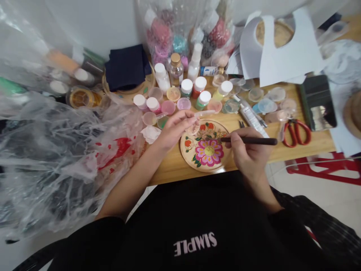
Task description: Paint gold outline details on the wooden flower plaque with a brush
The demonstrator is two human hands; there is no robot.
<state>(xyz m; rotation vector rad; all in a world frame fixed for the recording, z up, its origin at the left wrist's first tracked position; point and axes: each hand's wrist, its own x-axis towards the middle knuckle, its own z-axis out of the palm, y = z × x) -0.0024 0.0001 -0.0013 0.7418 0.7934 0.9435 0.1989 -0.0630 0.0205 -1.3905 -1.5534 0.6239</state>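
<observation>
Tan and round, the flower-decorated disc (208,147) lies at centre frame; the right hand (249,153) closes pen-like around a slim dark-handled tool (254,140), presumably for control, while the left hand (178,130) pinches a small clear cup (193,128), probably keeping it handy.

From disc (209,152) | 8 o'clock: bare worktop (168,167), passable up to left forearm (138,177) | 10: left grip (180,126) with cup (193,128) blocks | 12: jars (203,99) crowd | 2: tube (250,114) obstructs | 3: right grip (249,152) and brush (261,141) block, bare wood before scissors (296,132)
</observation>
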